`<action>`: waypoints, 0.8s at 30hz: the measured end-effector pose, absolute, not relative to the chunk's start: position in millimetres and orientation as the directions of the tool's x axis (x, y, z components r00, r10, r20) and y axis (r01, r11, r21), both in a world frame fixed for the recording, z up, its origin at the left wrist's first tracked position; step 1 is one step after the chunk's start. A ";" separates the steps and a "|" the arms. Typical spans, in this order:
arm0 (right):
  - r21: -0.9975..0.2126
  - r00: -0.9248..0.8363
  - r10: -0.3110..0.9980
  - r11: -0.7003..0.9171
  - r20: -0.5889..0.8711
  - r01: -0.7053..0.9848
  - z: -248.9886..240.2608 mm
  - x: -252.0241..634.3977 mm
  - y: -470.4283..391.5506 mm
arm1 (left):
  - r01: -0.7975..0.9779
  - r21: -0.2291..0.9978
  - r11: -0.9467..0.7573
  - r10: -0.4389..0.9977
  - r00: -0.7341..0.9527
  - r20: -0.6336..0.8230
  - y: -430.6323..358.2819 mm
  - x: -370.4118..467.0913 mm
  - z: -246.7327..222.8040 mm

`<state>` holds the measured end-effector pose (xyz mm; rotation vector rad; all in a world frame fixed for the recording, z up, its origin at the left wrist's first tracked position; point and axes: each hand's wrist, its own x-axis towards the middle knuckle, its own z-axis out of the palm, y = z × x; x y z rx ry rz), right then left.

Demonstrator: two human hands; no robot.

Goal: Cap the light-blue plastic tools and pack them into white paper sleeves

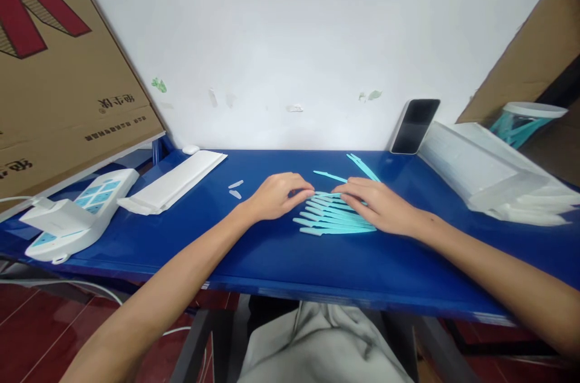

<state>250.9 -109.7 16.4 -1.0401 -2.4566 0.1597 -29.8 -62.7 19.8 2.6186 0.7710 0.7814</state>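
Observation:
Several turquoise sticks with narrow, notched ends (338, 223) lie side by side in a fanned row on the blue table. My left hand (281, 194) is at the row's upper left, thumb and fingers pinched together at the tip of the topmost stick. My right hand (378, 205) rests over the right part of the row, fingers bent, its fingertips at the same topmost stick. Behind the hands lie a single turquoise stick (329, 176) and a few more (364, 167) pointing toward the wall. Two small translucent pieces (235, 194) are left of my left hand.
A phone (415, 126) leans on the wall, with clear plastic packs (489, 171) and a lidded tub (521, 123) to its right. On the left are a flat white packet (174, 182), a power strip (97, 199) with a white plug, and a large cardboard box (67, 87).

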 end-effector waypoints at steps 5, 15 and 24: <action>-0.263 -0.534 0.752 0.644 0.385 0.718 5.0 266.9 -92.1 | 0.748 0.243 -0.617 0.747 0.461 0.478 -28.6 -79.3 31.4; -0.203 -0.582 0.735 0.665 0.347 0.719 1.5 278.6 -81.1 | 0.944 0.314 -0.098 0.988 0.129 -0.079 -10.9 -179.9 51.0; -0.192 -0.560 0.745 0.647 0.363 0.738 -5.2 277.8 -80.7 | 0.878 0.337 -0.338 0.936 0.351 0.026 -6.5 -156.4 36.4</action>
